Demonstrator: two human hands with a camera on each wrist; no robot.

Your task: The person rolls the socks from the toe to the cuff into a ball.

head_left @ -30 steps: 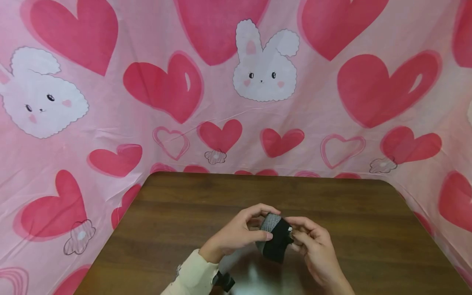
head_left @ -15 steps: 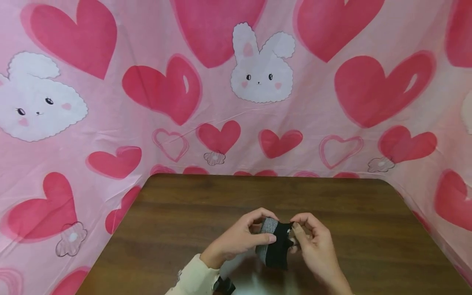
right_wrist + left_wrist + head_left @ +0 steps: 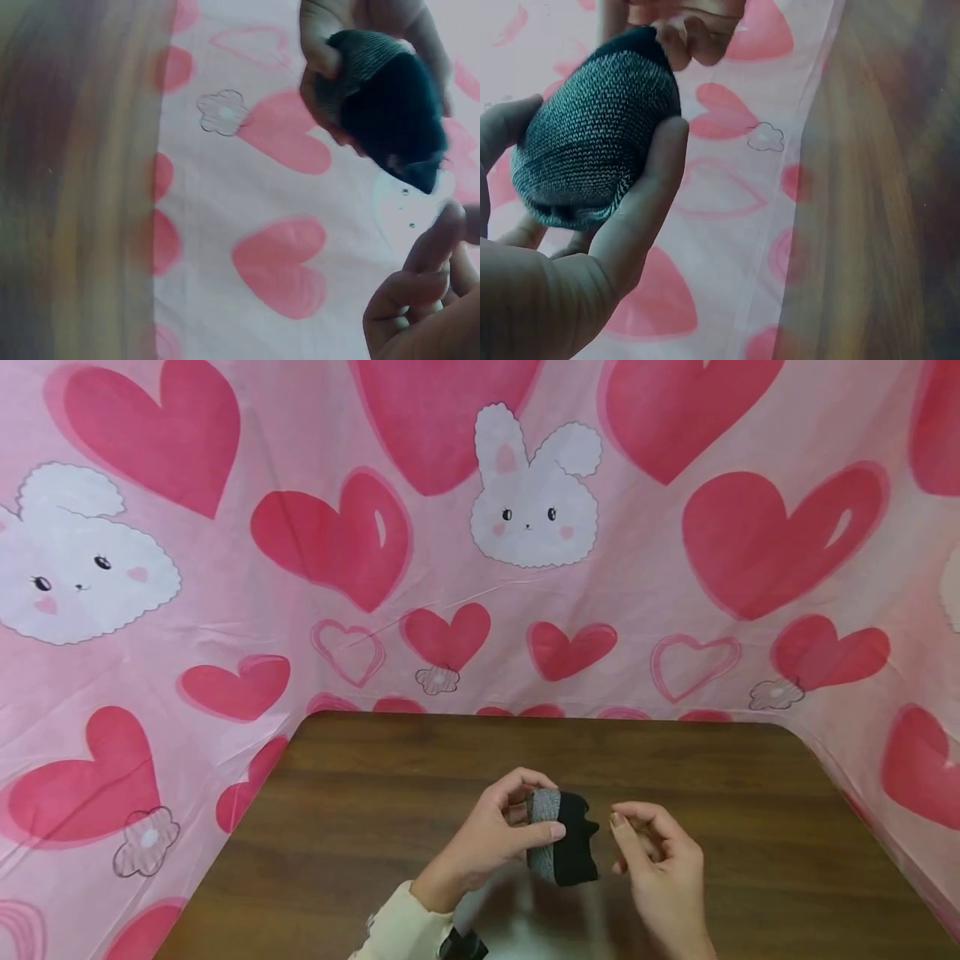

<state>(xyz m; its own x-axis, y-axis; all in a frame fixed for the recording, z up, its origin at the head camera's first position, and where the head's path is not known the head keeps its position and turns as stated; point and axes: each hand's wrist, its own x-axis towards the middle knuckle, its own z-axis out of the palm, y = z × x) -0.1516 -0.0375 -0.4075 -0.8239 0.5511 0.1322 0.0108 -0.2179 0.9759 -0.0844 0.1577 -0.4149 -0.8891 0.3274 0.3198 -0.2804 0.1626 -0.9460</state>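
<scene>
A rolled-up sock (image 3: 573,843), grey knit at one end and black at the other, is held up over the table. My left hand (image 3: 498,831) grips its grey part, with the thumb across the near side and the fingers behind. The left wrist view shows the grey knit of the sock (image 3: 592,135) close up between thumb and fingers. Its black end (image 3: 397,120) tapers to a point in the right wrist view. Just right of that black edge is my right hand (image 3: 663,868), apart from the sock, its fingers loosely bent and thumb near the forefinger, nothing visible between them.
The brown wooden table (image 3: 375,768) lies beneath both hands. A pink cloth (image 3: 442,552) with hearts and rabbits hangs around its back and sides. A black strap piece (image 3: 463,943) shows beside the cream left sleeve (image 3: 408,922).
My right hand has let go of the sock's black edge and moved off to the right. The left hand keeps its hold, and the sock has turned and risen a little.
</scene>
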